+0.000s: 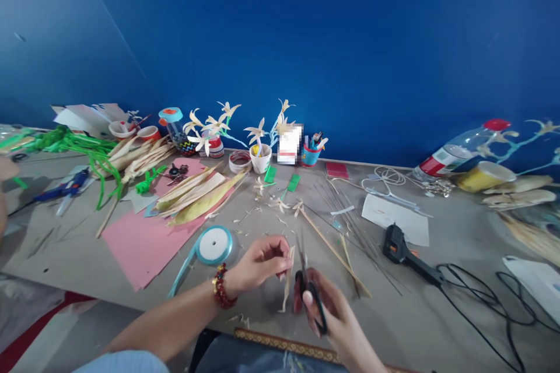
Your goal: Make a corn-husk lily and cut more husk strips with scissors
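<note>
Both hands work close over the grey table (437,326).
Right hand (336,315) fingers are closed around black-handled scissors (311,294); left hand (258,265) fingers pinch a pale dried leaf strip (288,280).

The left hand (261,262) is reaching in from eight o'clock, its bare forearm angling up toward the middle, wrist slightly bent, fingers and thumb pinching together with tips pointing toward three o'clock. The right hand (328,309) is coming up from five o'clock, just beside the left, palm turned inward, fingers curling closed in a grip, knuckles facing two o'clock.
</note>
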`<state>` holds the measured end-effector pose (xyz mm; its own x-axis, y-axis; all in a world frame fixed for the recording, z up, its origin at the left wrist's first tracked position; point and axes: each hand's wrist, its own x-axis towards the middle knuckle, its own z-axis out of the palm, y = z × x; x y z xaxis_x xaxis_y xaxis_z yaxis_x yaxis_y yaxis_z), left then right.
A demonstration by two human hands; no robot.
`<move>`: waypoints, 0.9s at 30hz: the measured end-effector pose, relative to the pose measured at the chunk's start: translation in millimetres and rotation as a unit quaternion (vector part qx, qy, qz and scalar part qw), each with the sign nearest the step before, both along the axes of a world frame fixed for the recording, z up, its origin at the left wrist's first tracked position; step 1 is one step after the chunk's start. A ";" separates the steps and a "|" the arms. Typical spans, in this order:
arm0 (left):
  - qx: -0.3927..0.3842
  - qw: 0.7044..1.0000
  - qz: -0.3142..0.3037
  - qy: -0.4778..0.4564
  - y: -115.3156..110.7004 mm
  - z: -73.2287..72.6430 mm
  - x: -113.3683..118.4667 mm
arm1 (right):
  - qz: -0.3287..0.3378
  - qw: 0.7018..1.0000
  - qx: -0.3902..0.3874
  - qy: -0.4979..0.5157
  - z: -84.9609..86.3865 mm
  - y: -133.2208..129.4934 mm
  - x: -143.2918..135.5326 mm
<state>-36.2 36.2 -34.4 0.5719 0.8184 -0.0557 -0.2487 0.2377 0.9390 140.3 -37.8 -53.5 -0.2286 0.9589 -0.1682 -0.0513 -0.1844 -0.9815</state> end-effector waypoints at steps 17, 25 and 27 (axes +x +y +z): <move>0.046 0.996 0.065 0.049 -2.3 4.9 -0.1 | 0.024 1.000 0.009 -0.010 1.2 -5.7 -15.0; 0.036 0.996 0.062 0.047 -0.3 1.3 -0.9 | 0.026 0.999 -0.018 -0.003 -6.3 -5.3 -13.7; 0.025 0.997 0.058 0.039 0.2 0.7 -0.7 | 0.025 0.999 -0.025 -0.004 -6.9 -5.2 -13.6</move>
<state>-36.9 36.4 -33.7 0.4693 0.8814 -0.0544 -0.1978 0.1649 0.9663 126.7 -43.0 -60.4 -0.2739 0.9370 -0.2169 -0.0340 -0.2348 -0.9714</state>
